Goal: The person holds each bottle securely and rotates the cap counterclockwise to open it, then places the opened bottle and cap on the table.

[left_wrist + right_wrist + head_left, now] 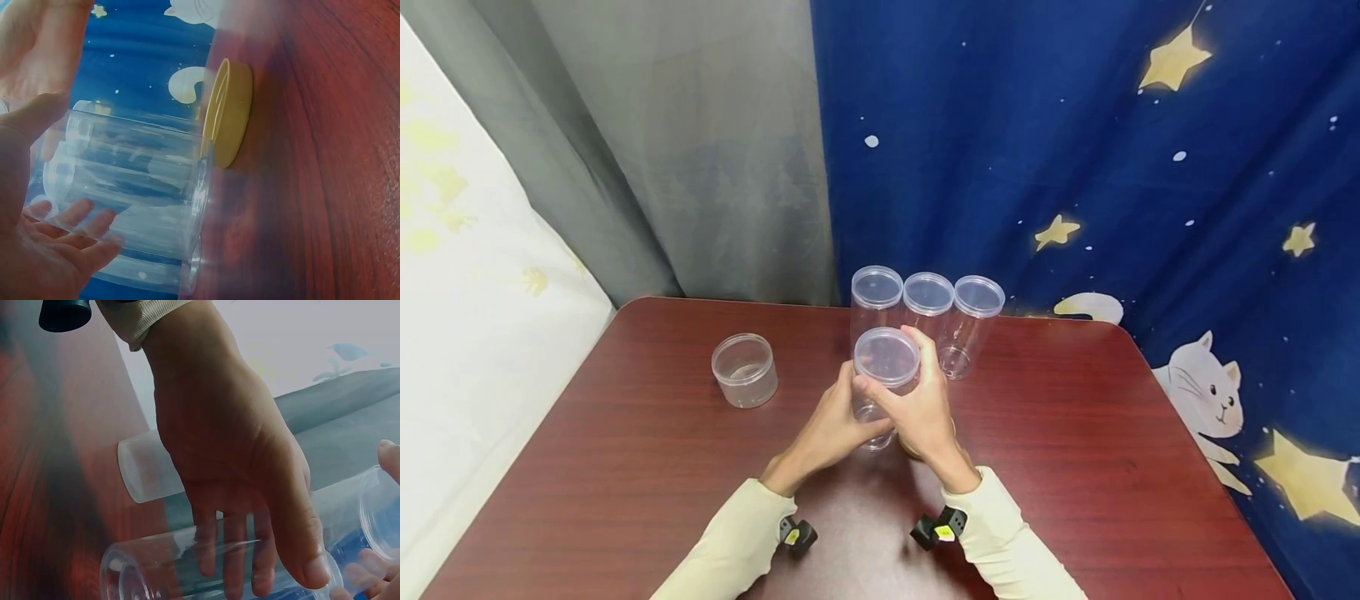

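Note:
Both hands hold a tall clear jar (887, 357) with a translucent lid, in the middle of the head view. My left hand (837, 422) wraps the jar's lower body, thumb across the near side. Higher up, the right hand (919, 407) grips around the lid, with its thumb at the near rim and a finger at the far right edge. In the left wrist view, left fingers (81, 234) show through the clear wall. A round yellow lid (234, 115) lies on the table by the jar's base, mostly hidden under the right hand in the head view.
Three more tall lidded clear jars (928, 293) stand in a row just behind the held one. To the left is a short clear round container (749, 390). The reddish-brown table (1075, 467) ends at curtains along its back edge.

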### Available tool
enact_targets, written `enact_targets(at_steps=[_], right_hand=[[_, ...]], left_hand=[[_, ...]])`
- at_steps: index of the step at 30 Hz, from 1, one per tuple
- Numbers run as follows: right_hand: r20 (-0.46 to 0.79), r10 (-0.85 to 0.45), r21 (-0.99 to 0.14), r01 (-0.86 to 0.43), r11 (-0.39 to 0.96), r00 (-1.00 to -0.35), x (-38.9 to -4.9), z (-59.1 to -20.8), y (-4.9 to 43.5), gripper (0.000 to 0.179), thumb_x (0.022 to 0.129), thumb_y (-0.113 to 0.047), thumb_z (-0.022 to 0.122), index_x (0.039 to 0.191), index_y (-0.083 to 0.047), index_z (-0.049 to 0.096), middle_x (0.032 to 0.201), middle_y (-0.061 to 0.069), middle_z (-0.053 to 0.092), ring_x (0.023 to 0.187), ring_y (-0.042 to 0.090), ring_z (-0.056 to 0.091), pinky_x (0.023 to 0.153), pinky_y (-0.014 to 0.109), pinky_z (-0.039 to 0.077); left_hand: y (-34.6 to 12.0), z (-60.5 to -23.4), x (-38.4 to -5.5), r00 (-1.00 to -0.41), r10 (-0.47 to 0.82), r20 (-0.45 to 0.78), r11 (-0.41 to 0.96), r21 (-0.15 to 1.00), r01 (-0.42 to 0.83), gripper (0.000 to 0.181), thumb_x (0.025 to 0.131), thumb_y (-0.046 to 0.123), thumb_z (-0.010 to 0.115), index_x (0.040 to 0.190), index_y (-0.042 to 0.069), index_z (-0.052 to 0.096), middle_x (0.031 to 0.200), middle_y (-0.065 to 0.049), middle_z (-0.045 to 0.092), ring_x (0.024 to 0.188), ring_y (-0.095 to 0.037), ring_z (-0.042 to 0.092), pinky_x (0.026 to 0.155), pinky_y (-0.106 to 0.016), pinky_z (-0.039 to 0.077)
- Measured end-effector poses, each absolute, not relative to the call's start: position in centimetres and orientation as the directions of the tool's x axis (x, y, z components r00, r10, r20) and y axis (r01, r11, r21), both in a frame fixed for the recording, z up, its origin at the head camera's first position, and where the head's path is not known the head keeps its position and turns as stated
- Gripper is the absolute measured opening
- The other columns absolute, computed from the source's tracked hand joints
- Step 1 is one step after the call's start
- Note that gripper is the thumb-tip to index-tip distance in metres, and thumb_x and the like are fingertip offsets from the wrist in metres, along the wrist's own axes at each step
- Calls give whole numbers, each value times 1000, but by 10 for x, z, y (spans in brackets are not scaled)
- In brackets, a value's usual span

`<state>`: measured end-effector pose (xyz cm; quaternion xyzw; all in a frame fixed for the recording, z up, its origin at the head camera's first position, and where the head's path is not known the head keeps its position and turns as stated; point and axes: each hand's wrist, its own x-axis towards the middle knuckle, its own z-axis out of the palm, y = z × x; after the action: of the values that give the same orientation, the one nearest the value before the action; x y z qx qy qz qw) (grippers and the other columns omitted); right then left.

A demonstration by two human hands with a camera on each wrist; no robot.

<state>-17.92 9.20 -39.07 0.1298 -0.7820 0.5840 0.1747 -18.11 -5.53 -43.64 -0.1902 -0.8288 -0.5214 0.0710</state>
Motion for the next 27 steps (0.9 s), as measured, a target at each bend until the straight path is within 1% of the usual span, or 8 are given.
enact_targets(at_steps=[3, 9, 12, 14, 17, 20, 23, 27], right_hand=[[437, -20, -860, -424, 284, -899, -180, -389, 93, 84, 71, -22, 91, 141, -10, 46, 127, 6, 62, 111, 24, 59, 95, 45, 46], [441, -60, -860, -440, 258, -896, -181, -386, 94, 83, 70, -17, 90, 141, -11, 46, 132, 5, 59, 113, 23, 58, 96, 44, 47], [431, -55, -869, -431, 244, -901, -181, -386, 95, 83, 69, -14, 91, 140, -8, 47, 132, 5, 58, 113, 23, 58, 97, 44, 47], [427, -51, -872, -426, 239, -903, -181, -387, 95, 84, 69, -14, 91, 140, -6, 47, 132, 6, 58, 113, 24, 58, 96, 45, 47], [429, -42, -873, -426, 237, -902, -181, -388, 94, 83, 69, -14, 91, 140, -4, 47, 130, 7, 60, 112, 25, 58, 96, 47, 47], [430, -21, -874, -422, 239, -903, -181, -388, 92, 82, 70, -15, 90, 139, -5, 48, 128, 7, 62, 111, 27, 59, 95, 48, 48], [421, 2, -883, -410, 227, -907, -180, -389, 90, 81, 70, -16, 90, 139, -7, 48, 126, 7, 62, 110, 28, 60, 94, 48, 48], [419, 9, -887, -408, 217, -908, -179, -388, 88, 81, 70, -17, 91, 139, -11, 49, 125, 6, 63, 111, 28, 60, 95, 48, 48]], left_hand=[[-57, -436, -181, -922, 238, 305, 386, 842, 378, 89, 73, 25, 89, 143, 10, 36, 132, -9, 57, 120, -23, 57, 103, -45, 47], [-59, -437, -183, -924, 251, 287, 370, 854, 366, 89, 72, 28, 90, 142, 11, 37, 131, -7, 58, 120, -21, 57, 104, -45, 46], [-59, -436, -183, -923, 269, 276, 362, 859, 362, 90, 72, 31, 89, 142, 11, 36, 133, -6, 56, 122, -21, 55, 106, -47, 44], [-59, -436, -182, -923, 270, 275, 363, 858, 362, 94, 72, 30, 89, 145, 11, 33, 136, -8, 54, 124, -22, 54, 107, -48, 42], [-58, -435, -181, -926, 229, 300, 378, 849, 368, 101, 71, 29, 90, 148, 10, 28, 139, -12, 51, 127, -26, 52, 109, -50, 40], [-54, -433, -178, -936, 145, 320, 400, 847, 351, 105, 68, 29, 92, 148, 10, 26, 140, -14, 51, 128, -29, 52, 109, -52, 40], [-49, -431, -175, -947, 80, 312, 414, 854, 316, 103, 68, 31, 91, 147, 10, 28, 139, -15, 52, 126, -31, 53, 107, -53, 42], [-42, -430, -173, -947, 31, 319, 439, 847, 300, 95, 70, 28, 89, 144, 8, 34, 132, -17, 58, 117, -31, 60, 100, -51, 48]])
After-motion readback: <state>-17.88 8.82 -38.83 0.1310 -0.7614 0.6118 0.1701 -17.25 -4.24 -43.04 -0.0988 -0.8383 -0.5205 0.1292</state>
